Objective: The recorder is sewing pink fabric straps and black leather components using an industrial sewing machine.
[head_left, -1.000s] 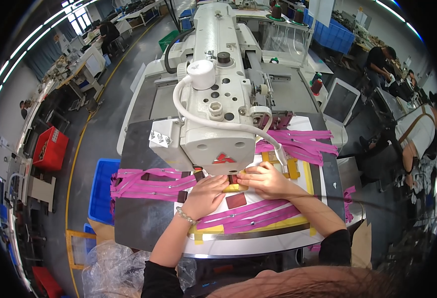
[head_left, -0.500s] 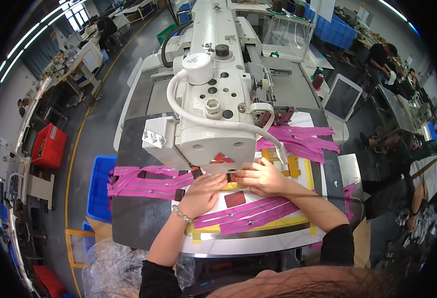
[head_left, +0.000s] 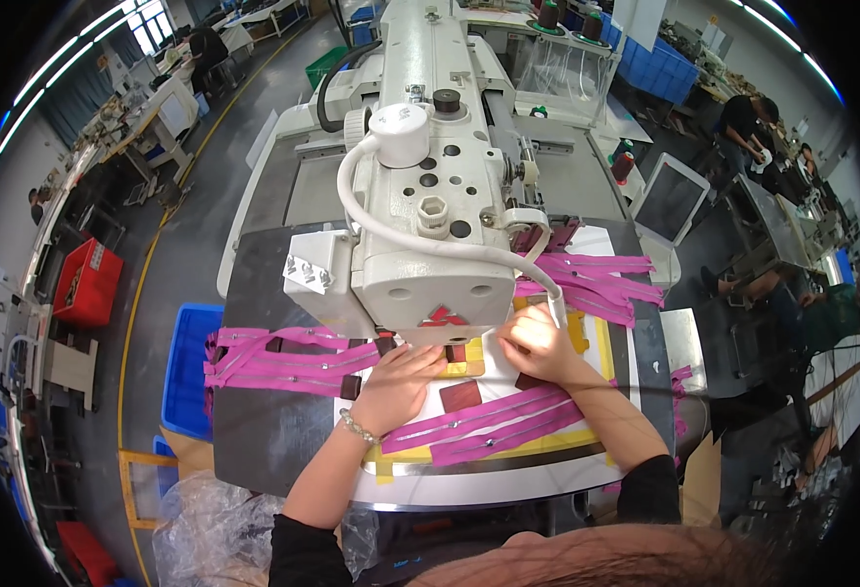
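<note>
while both hands stay put, left hand (head_left: pixel 403 383) and right hand (head_left: pixel 538 342) press flat, gripping nothing.

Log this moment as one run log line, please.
left hand: flat on white template | right hand: pressing beside sewing machine | pink straps: both sides | dark red patch: between hands
</note>
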Demonstrator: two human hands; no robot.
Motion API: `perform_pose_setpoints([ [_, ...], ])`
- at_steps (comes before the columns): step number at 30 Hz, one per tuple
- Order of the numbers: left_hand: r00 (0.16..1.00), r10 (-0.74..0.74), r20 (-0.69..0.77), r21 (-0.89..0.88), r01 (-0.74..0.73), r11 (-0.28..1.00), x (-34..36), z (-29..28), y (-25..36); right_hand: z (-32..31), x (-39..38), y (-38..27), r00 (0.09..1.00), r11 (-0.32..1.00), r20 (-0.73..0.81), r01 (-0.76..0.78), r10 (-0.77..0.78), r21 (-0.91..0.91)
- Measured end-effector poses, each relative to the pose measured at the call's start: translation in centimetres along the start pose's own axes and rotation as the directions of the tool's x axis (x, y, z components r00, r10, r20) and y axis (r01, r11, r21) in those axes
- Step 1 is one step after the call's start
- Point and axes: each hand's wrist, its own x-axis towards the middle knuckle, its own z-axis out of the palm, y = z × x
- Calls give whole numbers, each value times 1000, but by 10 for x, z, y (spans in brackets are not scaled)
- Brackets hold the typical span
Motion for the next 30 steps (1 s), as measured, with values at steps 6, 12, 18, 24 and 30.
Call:
perform_pose_setpoints([
  [6,1000,-4,4,10,4,1000,-1,1,-2,-23,2,22,949,902,-129,-314,288,-297],
  [12,1000,4,-3,14,-4,1000,1,3,-1,-29,3,44,941,884,-126,-339,315,-321],
  [18,1000,-5,-5,13,5,1000,0,3,-1,-23,0,49,875,862,-111,-483,471,-155],
  [24,1000,4,2,75,-4,997,-1,4,-3,-27,1,50,810,813,-78,-580,581,40],
  [30,1000,-9,9,55,9,998,-2,5,-4,-36,7,46,800,837,-247,-526,547,152],
])
